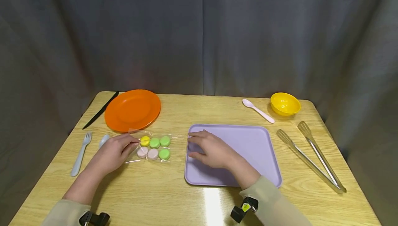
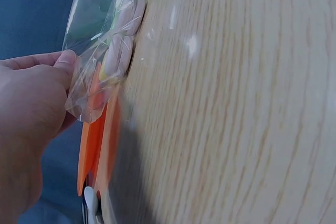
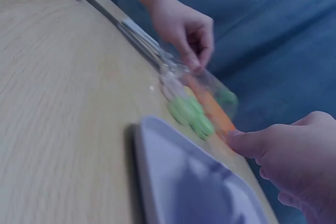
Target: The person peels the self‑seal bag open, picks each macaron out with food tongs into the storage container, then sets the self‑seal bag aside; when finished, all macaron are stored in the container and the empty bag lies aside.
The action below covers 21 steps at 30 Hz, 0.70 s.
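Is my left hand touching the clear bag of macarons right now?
Touching. The left wrist view shows the left hand pinching the edge of the clear bag between thumb and fingers; the head view agrees.
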{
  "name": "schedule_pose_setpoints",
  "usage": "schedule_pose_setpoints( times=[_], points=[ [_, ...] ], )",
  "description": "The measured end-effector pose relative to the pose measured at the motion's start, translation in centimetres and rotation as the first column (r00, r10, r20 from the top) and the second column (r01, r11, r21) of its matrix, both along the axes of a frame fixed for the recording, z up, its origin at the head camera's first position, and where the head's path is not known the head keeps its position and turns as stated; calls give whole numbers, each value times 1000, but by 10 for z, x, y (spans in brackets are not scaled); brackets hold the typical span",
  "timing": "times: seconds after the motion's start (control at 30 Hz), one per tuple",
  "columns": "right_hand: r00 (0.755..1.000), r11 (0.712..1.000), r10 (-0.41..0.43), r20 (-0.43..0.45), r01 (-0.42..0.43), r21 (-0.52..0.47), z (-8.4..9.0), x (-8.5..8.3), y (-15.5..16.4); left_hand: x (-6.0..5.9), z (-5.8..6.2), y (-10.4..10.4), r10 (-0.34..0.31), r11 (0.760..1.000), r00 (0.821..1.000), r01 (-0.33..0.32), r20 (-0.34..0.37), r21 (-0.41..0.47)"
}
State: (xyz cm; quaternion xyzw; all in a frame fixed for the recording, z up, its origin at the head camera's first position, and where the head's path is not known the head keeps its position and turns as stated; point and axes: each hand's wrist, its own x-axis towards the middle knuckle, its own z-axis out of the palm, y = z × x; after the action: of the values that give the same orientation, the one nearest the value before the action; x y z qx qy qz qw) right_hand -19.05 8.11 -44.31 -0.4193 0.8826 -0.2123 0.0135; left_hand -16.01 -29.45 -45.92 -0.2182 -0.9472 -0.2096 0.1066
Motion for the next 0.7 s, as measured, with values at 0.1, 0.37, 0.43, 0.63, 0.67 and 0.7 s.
schedule_pose_setpoints(
  times=[0.1,0.37,0.43,0.63,0.67,0.7],
  points=[
    [999,999,-34,0,34,-20,9,4,20,1,-1,-1,5,1000,1000,-5,-9,1],
    [988,986,-152,-5,151,-71,26,18,75,1,-2,-5,-2,1000,999,2,-33,26],
    [984,981,-180,-9,179,-73,29,21,89,1,-2,-5,-5,1000,999,6,-32,30],
    [969,966,-243,-34,239,-95,29,31,132,1,-4,-3,-2,999,1000,3,-27,35],
    [966,963,-255,-45,250,-100,29,33,141,1,-4,-2,-3,999,1000,4,-24,35],
    [962,960,-266,-54,259,-108,28,35,149,1,-4,-2,-3,999,1000,4,-21,37]
  ],
)
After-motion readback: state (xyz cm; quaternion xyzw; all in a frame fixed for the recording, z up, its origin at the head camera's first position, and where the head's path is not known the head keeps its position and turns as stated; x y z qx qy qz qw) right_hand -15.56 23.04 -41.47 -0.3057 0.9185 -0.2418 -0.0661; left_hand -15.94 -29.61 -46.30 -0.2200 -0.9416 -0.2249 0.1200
